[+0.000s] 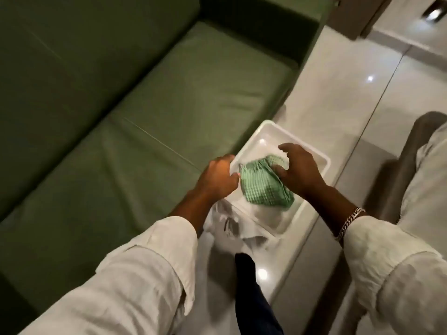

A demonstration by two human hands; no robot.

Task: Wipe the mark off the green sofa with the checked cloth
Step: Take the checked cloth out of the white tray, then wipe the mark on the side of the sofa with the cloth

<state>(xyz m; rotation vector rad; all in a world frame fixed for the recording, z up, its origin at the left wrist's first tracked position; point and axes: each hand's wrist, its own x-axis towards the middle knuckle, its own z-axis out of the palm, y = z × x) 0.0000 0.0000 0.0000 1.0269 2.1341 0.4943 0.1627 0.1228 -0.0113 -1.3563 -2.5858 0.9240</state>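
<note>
The green sofa [135, 112] fills the space to the left of and beyond both hands, its seat cushions creased; no mark can be made out on it from here. On the glossy pale floor [362, 112] beside the sofa's front edge sits a white tray [261, 131], directly under the fingers. The checked cloth [263, 187], green and bunched, lies in the tray between the two hands. The right hand [300, 172] arches over the cloth's far end, its fingers [287, 151] spread and curled down, the thumb touching the fabric. The left hand [217, 177] holds the tray's near-left rim, fingers curled together over the edge just beside the cloth. A chain bracelet [348, 223] circles the right wrist.
</note>
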